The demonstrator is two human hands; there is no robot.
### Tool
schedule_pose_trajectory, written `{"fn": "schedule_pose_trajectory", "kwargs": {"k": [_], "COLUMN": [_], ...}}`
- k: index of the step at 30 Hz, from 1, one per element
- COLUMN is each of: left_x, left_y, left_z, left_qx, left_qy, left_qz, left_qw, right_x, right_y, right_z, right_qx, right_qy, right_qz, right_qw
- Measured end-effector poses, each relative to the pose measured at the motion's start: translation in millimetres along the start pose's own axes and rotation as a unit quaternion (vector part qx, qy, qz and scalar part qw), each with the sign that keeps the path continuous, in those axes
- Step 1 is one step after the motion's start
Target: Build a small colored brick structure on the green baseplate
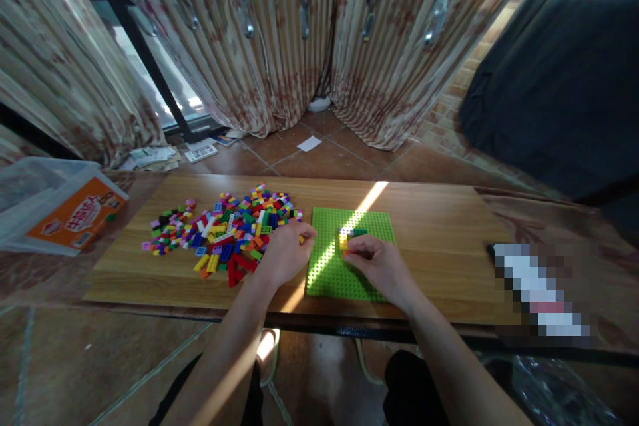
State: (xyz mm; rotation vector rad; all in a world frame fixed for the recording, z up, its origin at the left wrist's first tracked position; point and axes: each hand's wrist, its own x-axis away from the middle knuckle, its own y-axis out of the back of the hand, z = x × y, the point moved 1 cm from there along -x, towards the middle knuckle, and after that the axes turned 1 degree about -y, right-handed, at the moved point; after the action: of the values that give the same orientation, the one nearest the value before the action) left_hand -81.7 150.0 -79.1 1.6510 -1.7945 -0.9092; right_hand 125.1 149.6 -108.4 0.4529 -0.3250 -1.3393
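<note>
A green studded baseplate (327,276) lies on the wooden board, with a small row of joined toy bricks (343,237) on it, yellow and white at the left and dark green (359,232) along the back. My right hand (382,266) is over the plate, thumb and fingertips closed at an orange brick (346,253) at the near end of the row. My left hand (289,251) is between the plate and a loose brick pile (244,226), its fingers pinched. A bit of yellow brick (301,239) shows between them; the rest is hidden.
A clear plastic tub (94,176) with an orange label stands at the far left. At the right a blurred-out flat object (539,289) lies by the edge of the wooden board (439,246). Striped curtains (269,60) hang behind. A strip of sunlight crosses the plate.
</note>
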Motion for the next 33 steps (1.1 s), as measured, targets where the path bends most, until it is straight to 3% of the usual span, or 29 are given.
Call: {"fn": "schedule_pose_trajectory", "kwargs": {"k": [7,12,33], "left_x": [6.0,9.1,7.3], "left_y": [-26.1,-35.8,-42.7], "left_z": [-20.7,-23.1,-28.6], "left_qx": [0.001,-0.020,-0.073], "left_qy": [-0.020,-0.019,0.013], "left_qz": [0.085,0.067,0.056], "left_qw": [0.996,0.997,0.996], "right_x": [-1.0,-1.7,-5.0], "right_y": [-2.1,-2.4,-3.3], "right_z": [5.3,-3.0,4.4], "right_qx": [0.114,0.109,0.209], "right_qy": [0.055,0.069,0.018], "right_qz": [-0.033,-0.043,-0.057], "right_qw": [0.991,0.991,0.976]}}
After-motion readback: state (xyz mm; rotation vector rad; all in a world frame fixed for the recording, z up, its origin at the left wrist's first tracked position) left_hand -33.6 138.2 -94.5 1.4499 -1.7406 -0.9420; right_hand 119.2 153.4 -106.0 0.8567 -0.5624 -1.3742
